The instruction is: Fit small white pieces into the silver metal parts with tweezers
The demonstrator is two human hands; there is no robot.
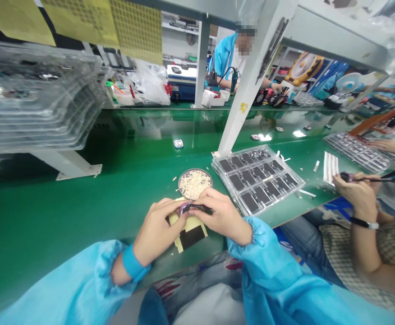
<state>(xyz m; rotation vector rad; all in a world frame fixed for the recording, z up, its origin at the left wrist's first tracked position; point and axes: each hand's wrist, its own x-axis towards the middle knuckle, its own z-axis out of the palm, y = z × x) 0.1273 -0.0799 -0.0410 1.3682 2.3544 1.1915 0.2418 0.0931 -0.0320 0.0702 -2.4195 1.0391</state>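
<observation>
My left hand [160, 228] has its fingers closed on a small round purple-and-dark part [184, 208]. Between the fingers of my right hand [222, 214] is a slim black tool [200, 208], whose tip meets the part. Both hands hover over a yellow sheet with black patches [193, 236] on the green bench. Just beyond them sits a round dish [195, 183] full of small pale pieces. To the right of the dish, a clear tray [265, 178] holds rows of dark flat rectangular parts.
Stacked clear trays [38, 108] stand on a rack at the left. A white post [240, 101] rises behind the parts tray. One small device [178, 144] lies beyond the dish. At right, a co-worker's hands [358, 194] work beside a white strip sheet [330, 168].
</observation>
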